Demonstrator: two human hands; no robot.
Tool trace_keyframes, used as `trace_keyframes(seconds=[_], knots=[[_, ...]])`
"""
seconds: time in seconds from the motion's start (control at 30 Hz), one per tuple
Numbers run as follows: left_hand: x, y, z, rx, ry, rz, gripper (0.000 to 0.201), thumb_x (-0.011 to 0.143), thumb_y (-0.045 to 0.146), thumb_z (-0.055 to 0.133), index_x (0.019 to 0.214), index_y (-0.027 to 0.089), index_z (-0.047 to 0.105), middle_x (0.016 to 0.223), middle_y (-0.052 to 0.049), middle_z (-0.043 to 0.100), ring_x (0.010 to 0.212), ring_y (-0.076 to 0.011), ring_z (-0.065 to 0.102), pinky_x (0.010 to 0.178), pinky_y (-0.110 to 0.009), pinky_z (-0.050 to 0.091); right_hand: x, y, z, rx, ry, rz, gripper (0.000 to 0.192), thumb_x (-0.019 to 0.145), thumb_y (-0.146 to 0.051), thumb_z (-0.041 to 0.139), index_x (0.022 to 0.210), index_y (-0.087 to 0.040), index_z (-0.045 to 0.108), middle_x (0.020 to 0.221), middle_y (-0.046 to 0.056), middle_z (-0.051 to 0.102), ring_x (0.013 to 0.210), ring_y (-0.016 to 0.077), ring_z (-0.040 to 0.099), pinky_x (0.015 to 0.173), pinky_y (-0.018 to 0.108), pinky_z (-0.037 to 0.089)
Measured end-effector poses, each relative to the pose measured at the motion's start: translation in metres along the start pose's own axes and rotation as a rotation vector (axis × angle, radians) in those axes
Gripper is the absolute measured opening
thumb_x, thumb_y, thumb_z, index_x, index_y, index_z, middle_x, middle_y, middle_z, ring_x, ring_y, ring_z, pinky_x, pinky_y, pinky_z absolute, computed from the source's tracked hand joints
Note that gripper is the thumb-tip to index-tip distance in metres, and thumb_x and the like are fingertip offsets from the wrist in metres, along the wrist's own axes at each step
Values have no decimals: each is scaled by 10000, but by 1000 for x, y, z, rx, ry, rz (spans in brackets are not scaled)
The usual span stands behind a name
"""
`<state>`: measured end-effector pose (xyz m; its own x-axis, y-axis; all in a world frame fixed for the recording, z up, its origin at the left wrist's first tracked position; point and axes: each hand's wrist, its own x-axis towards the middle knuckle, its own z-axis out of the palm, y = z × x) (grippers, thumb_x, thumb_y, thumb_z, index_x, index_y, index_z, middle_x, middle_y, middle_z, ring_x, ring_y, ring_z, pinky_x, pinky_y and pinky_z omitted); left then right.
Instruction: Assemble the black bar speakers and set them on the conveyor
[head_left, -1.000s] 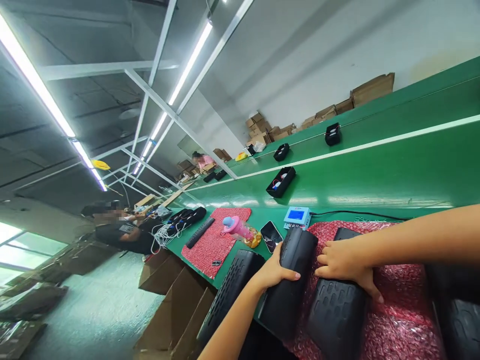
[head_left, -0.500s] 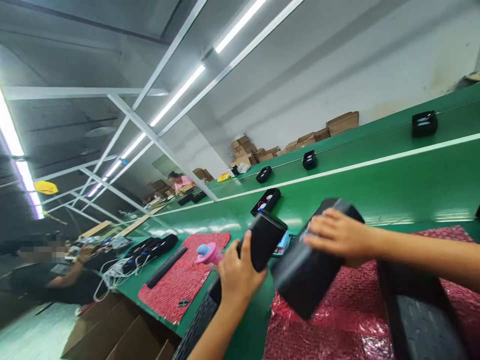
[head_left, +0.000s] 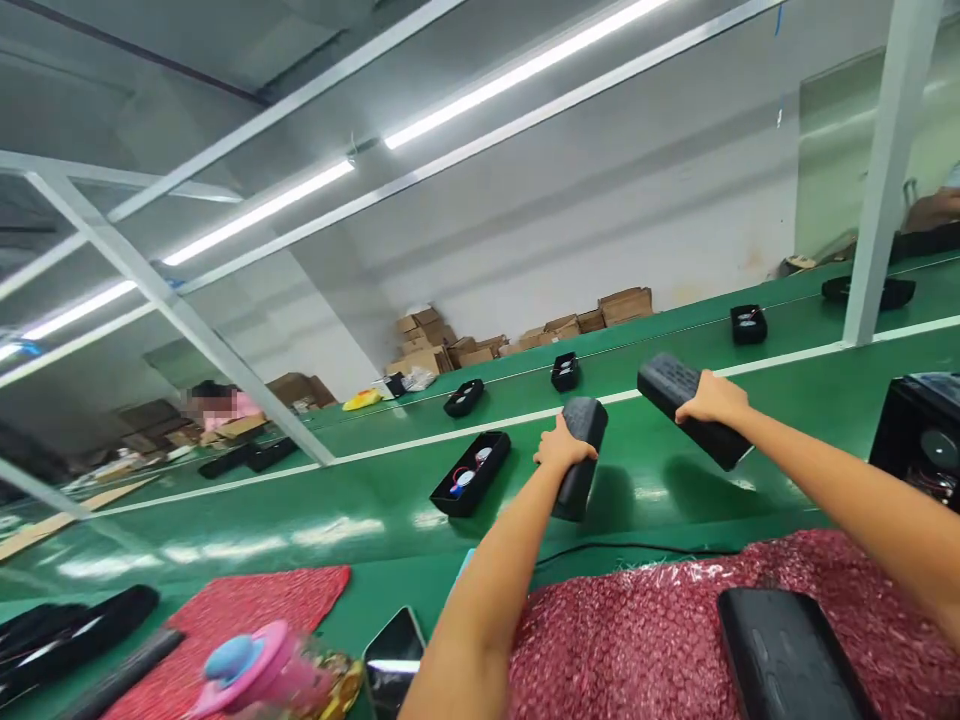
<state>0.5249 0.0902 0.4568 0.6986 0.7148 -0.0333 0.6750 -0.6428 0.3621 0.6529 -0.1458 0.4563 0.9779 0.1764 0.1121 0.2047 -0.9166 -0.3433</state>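
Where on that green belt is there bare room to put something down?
Bare green lies between the open black tray and the black case in the left hand, and again under the right hand, up to the black box at the right edge. Nearer the person it is crowded: red bubble wrap, a phone, a pink bottle.

Pink bottle (head_left: 259,675) blurred, cut by bottom edge. Phone (head_left: 394,665) partly cut off below. Black box (head_left: 919,440) clipped at right edge. Left hand (head_left: 561,450) hides part of its black casing (head_left: 579,470). Far trays' contents too small to tell.
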Motion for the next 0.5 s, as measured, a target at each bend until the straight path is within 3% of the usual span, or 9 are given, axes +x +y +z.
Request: trace_keyframes(seconds=[0.1, 0.17, 0.27, 0.37, 0.5], knots=[[17, 24, 41, 70, -109, -7, 650, 827, 399, 603, 1390, 235, 322, 1329, -126, 469, 1165, -307, 501, 949, -561, 422, 19, 15, 26, -60, -145, 165, 632, 702, -540, 683, 1153, -133, 510, 1032, 117, 597, 889, 242, 601, 747, 405, 500], [24, 36, 62, 106, -151, -18, 600, 849, 395, 577, 1376, 226, 346, 1343, -124, 456, 1178, -303, 489, 959, -561, 417, 25, 24, 39, -91, -208, 240, 525, 812, -519, 593, 1175, -148, 512, 1079, 102, 587, 924, 225, 591, 794, 429, 493], [39, 45, 79, 137, -188, -25, 556, 856, 400, 567, 1348, 214, 388, 1342, -122, 460, 1165, -292, 501, 949, -545, 432, 28, 34, 52, -118, -235, 271, 704, 706, -533, 679, 1243, -131, 466, 1140, 148, 568, 1010, 291, 570, 840, 483, 460], [64, 33, 73, 142, -164, -10, 448, 872, 393, 546, 1264, 188, 477, 1281, -106, 514, 1099, -252, 544, 907, -485, 473, 31, 42, 57, -131, -221, 246, 928, 538, -548, 748, 1277, -96, 414, 1169, 213, 547, 1059, 376, 545, 834, 515, 439], [98, -32, 39, 194, 17, -85, 431, 872, 394, 544, 1240, 177, 494, 1298, -112, 497, 1142, -267, 512, 939, -510, 441, 34, 49, 54, -146, -212, 224, 900, 524, -574, 710, 1233, -96, 432, 1152, 217, 550, 1042, 390, 553, 803, 510, 453]])
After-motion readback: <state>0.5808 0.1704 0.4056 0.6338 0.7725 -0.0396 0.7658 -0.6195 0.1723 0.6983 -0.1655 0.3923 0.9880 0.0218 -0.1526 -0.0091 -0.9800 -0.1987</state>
